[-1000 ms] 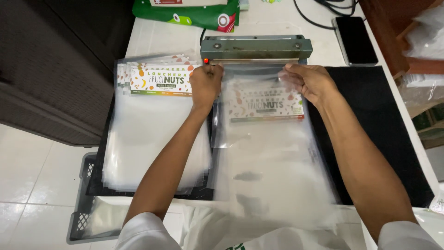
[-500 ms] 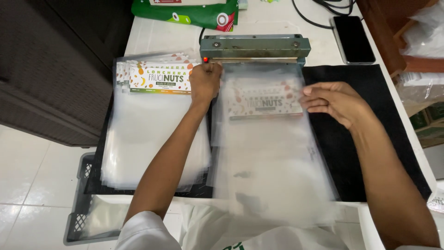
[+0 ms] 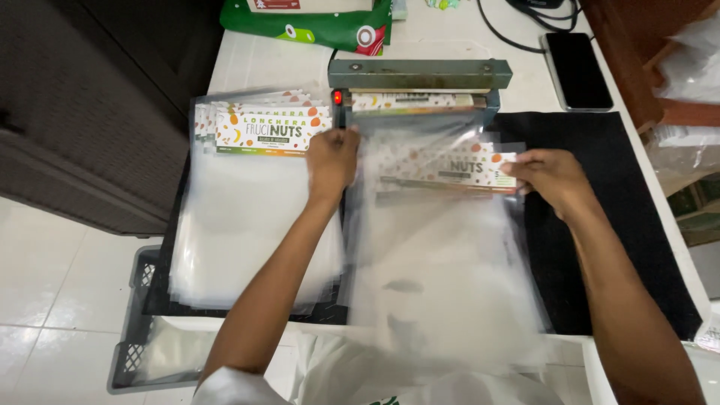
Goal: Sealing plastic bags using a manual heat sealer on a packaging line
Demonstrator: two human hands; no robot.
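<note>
Closest to the camera, at 6 o'clock, two bare arms reach up over a white table [image 3: 247,64]. Between them lies a pile of clear plastic bags [image 3: 442,300] on a black mat [image 3: 600,225].

The right hand [image 3: 551,176] is at about 2 o'clock. Its fingers are pinched on the right edge of the top bag's printed label strip [image 3: 442,169] — the bag is lifted a little off the pile.

The left hand [image 3: 332,161] is near 11 o'clock. It rests curled on the bag's left edge; it may be pinching the plastic, but the blur makes that hard to tell.

Left of that hand, at 9 o'clock, sits a second stack of bags [image 3: 251,217] with bright fruit labels.

Farther up, at 12 o'clock, stands a green heat sealer [image 3: 420,75] with a small red light. A black phone [image 3: 577,71] lies at 1 o'clock.
</note>
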